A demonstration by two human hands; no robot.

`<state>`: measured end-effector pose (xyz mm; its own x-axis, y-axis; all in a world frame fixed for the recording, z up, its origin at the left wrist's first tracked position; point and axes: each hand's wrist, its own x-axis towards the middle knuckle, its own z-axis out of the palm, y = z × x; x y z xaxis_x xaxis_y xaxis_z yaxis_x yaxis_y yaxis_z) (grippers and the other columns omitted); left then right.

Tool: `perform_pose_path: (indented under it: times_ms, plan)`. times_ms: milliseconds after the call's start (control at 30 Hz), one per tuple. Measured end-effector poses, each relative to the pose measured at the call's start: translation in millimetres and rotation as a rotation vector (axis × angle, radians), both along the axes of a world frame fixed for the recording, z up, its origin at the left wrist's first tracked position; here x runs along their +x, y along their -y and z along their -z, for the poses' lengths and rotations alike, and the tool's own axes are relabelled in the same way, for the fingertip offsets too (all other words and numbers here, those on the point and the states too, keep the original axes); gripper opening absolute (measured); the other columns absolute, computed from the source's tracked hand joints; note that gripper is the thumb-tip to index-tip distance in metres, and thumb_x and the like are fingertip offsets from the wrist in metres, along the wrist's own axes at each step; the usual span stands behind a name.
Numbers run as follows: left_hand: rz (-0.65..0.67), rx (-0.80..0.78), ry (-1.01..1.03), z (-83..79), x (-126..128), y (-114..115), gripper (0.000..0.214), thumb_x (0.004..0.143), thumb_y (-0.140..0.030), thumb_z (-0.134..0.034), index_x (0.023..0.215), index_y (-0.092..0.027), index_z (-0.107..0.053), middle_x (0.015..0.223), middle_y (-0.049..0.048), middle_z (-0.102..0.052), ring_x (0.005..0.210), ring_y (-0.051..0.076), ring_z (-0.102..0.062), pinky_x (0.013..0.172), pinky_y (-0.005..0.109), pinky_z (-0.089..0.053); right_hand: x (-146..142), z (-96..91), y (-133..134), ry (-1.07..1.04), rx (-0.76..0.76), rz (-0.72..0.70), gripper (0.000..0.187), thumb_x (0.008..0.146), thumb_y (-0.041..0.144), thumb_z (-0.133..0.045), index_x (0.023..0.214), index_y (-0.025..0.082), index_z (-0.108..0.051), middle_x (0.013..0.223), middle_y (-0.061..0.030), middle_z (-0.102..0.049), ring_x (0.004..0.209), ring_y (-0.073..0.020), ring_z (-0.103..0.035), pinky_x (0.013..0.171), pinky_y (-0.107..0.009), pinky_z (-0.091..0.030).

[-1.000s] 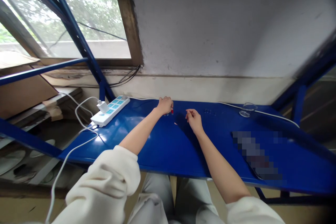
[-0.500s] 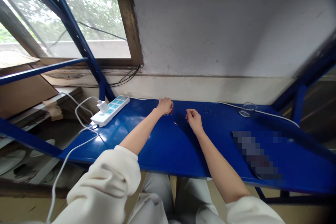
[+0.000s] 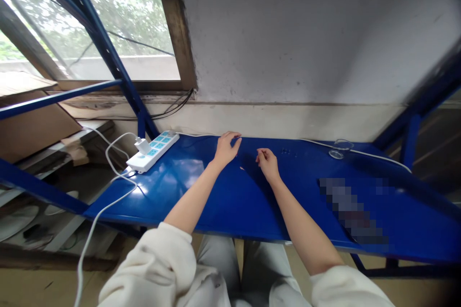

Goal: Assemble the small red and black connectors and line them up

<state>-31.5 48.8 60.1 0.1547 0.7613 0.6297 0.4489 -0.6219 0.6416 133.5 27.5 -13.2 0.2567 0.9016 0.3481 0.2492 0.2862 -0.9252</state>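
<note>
My left hand (image 3: 226,146) lies on the blue metal shelf (image 3: 216,201) near its back edge, with the fingers stretched out and nothing visible in them. A little to its right, my right hand (image 3: 266,160) rests on the shelf with its fingers curled together in a pinch; what they hold, if anything, is too small to make out. A tiny pale speck (image 3: 240,169) lies on the shelf between the two hands. Both forearms are bare, with cream sleeves pushed up.
A white power strip (image 3: 153,151) with turquoise sockets and a plugged-in white charger (image 3: 142,145) sits at the shelf's back left, its cable (image 3: 108,196) hanging off the edge. A clear glass dish (image 3: 338,153) stands back right. Blue frame struts (image 3: 104,53) and cardboard (image 3: 32,124) are on the left.
My left hand has opened from a fist to outstretched fingers, and the small red thing seen at its fingertips no longer shows. My right hand has barely moved.
</note>
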Motion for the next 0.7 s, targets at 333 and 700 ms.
perform_pose_path:
  times_ms: [333, 700]
  plan:
    - [-0.089, -0.185, 0.202, 57.1, 4, 40, 0.022, 0.074, -0.037, -0.053, 0.067, -0.019, -0.065, 0.058, 0.0011, -0.058, 0.055, 0.013, -0.052, 0.062, 0.024, -0.041, 0, -4.6, 6, 0.008, 0.018, 0.057, 0.035, 0.077, 0.05, -0.043, 0.078, 0.018, -0.057, 0.052, 0.002, -0.051, 0.046, -0.0104, -0.045, 0.049, -0.023, -0.036]
    - [-0.08, -0.164, 0.147, 57.7, 6, 42, 0.023, 0.076, -0.035, -0.05, 0.065, -0.019, -0.063, 0.053, -0.0011, -0.056, 0.048, 0.01, -0.047, 0.055, 0.021, -0.037, 2, -0.2, 3, 0.019, 0.014, 0.086, 0.034, 0.077, 0.048, -0.043, 0.078, 0.017, -0.056, 0.052, 0.002, -0.05, 0.046, -0.0103, -0.045, 0.049, -0.023, -0.036]
